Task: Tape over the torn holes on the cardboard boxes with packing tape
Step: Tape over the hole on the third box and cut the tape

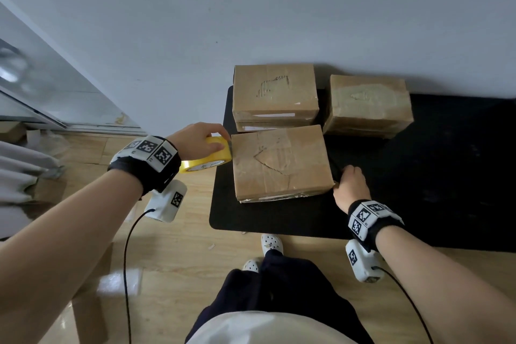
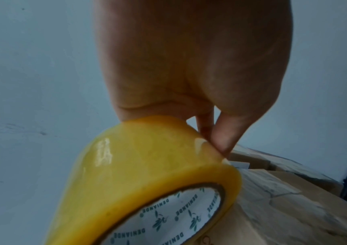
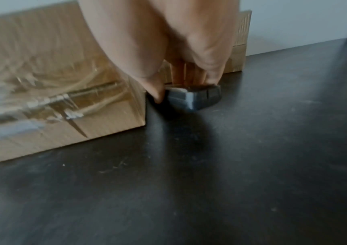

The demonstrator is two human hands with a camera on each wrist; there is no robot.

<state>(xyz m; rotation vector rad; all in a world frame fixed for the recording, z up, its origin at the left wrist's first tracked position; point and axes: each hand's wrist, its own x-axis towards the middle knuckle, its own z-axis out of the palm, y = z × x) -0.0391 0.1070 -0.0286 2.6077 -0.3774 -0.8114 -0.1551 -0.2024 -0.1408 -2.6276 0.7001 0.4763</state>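
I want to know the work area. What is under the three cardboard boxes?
A black mat lies under the nearest box and, it seems, both boxes behind, and. Wooden floor surrounds the mat. Whatever is beneath the mat is covered.

Dim, soft daylight; wrist views blurred, head view bowed at edges.

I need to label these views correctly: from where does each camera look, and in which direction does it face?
Head: worn on the head, faces down at three boxes on the black mat; both forearms, legs, shoes show.
Left wrist: faces along the left hand gripping the yellow tape roll.
Right wrist: faces along the right hand gripping a grey tool on the mat.
Shared: the nearest box appears in all views.
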